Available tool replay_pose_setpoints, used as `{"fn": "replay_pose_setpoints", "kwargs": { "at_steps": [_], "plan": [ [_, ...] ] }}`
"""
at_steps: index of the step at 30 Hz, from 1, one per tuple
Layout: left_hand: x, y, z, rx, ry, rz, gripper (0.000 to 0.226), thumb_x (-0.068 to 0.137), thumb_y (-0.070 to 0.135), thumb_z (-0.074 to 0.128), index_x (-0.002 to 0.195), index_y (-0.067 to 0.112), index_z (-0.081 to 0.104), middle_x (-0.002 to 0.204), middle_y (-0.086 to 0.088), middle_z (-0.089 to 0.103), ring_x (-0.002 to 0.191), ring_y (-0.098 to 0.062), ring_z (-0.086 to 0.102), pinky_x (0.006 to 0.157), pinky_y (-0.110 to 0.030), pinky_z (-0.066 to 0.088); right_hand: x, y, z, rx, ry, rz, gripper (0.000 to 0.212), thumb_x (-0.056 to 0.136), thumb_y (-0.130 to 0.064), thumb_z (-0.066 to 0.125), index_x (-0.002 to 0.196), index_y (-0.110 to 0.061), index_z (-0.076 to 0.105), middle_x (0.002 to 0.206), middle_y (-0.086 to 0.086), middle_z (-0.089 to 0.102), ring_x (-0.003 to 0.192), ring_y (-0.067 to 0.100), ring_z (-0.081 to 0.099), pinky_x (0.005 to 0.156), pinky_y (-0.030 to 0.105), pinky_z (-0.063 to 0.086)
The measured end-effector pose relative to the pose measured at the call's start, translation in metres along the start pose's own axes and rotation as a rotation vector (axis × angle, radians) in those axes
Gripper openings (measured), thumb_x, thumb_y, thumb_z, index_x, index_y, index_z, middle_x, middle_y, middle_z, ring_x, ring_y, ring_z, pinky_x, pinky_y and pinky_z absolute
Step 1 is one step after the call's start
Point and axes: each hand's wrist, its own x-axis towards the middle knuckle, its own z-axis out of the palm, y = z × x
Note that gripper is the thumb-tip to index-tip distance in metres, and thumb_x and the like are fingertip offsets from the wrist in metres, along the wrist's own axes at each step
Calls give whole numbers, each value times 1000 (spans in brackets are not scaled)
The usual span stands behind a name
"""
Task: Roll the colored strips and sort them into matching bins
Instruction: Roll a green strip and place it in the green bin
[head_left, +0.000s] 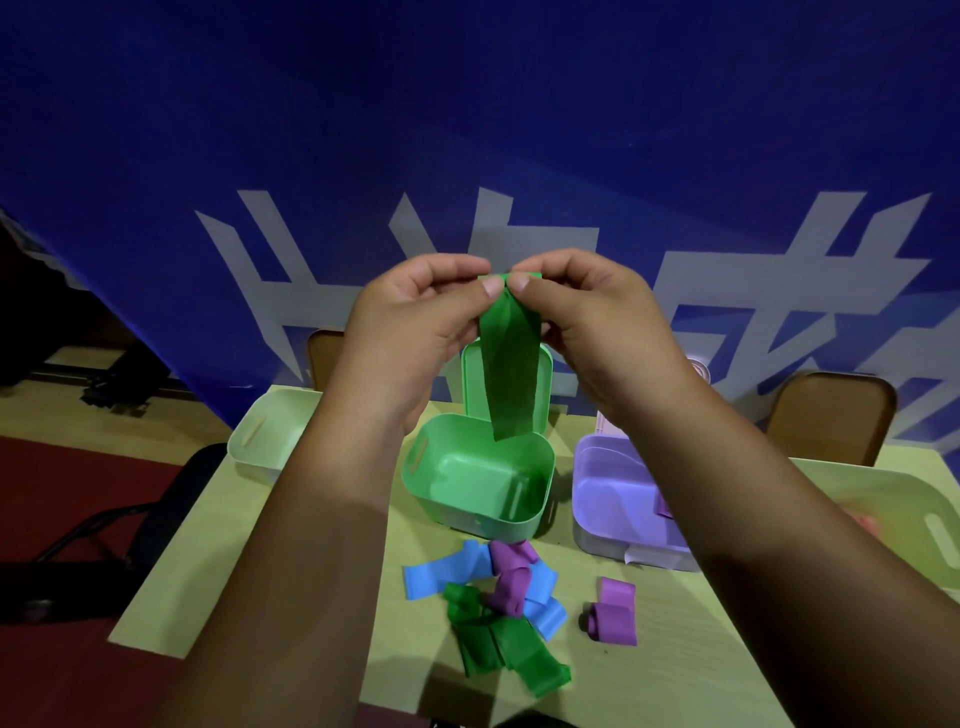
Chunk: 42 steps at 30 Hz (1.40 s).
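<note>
Both hands are raised in front of the chest, meeting at the top end of a long dark green flexible strip. The left hand and the right hand each pinch that upper edge between thumb and forefinger. The two thumb tips sit side by side and nearly touch, and the other fingers are curled in behind.

The relation that matters is the strip's long axis. It hangs straight down from the pinch, with its free lower end dangling above the far rim of the open mint-green plastic bin on the pale yellow-green table. The fingers are therefore at the top and all the loose length lies below them, so rolling would have to run downward from the pinch. Neither hand is clearly nearer, as they share the edge evenly.

A small fold seems to show at the very top between the thumbs, perhaps a first turn, though it is too small to be sure.

The matching bin lies directly beneath the strip, with a lilac plastic bin just to its right. A loose heap of blue, purple and green strips lies on the table nearer the person, waiting to be rolled
</note>
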Motion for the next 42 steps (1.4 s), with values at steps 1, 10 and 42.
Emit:
{"fn": "replay_pose_setpoints", "kwargs": {
  "at_steps": [1,10,42],
  "plan": [
    [0,0,1,-4,5,-3,24,99,9,76,122,8,75,112,-13,81,108,-28,80,100,-44,63,0,1,-1,-1,-5,2,10,97,-18,77,105,-16,80,103,25,75,88,30,69,94,61,59],
    [2,-4,2,64,67,63,24,94,4,79,117,10,77,101,-12,80,97,-29,78,95,-48,65,-2,2,0,83,-41,45,15,98,-15,76,112,-9,78,103,23,78,96,36,77,97,55,60],
    [-5,-1,-4,19,49,74,31,95,1,77,126,8,74,111,-11,80,109,-27,78,96,-40,63,-5,3,3,22,-5,-27,13,101,-25,73,110,-25,83,105,5,81,107,33,75,102,60,58]
  ]
}}
